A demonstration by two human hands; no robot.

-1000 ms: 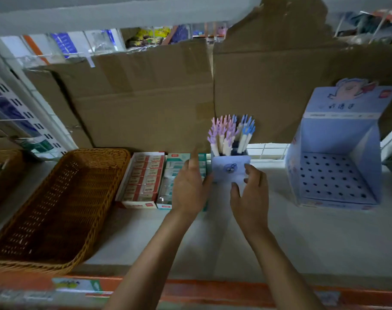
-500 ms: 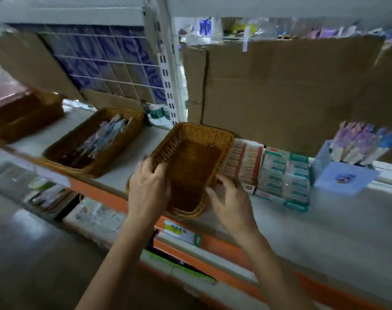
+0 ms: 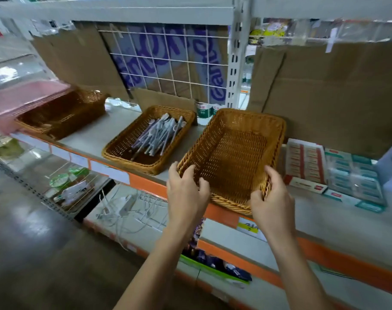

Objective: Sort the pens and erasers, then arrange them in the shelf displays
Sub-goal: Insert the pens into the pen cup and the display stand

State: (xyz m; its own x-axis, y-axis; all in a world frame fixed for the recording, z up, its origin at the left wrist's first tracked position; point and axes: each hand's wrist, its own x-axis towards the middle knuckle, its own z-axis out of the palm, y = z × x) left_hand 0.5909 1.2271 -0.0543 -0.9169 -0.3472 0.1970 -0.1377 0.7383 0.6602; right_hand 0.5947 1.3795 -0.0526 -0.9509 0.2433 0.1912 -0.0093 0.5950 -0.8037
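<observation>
On the shelf (image 3: 89, 139), your empty wicker basket (image 3: 235, 157) sits with its near rim past the orange front edge. To its left stands a second basket (image 3: 128, 157); to its right, just beside it, lie boxes of erasers (image 3: 306, 162). Your left hand (image 3: 186, 193) and right hand (image 3: 273, 202), apart, each grip a near corner of the empty wicker basket. Pens (image 3: 159, 135) lie heaped in the second basket.

Brown cardboard (image 3: 338, 90) stands far past the right hand (image 3: 273, 203). A white wire grid (image 3: 168, 61) is up above the left hand (image 3: 186, 194).
</observation>
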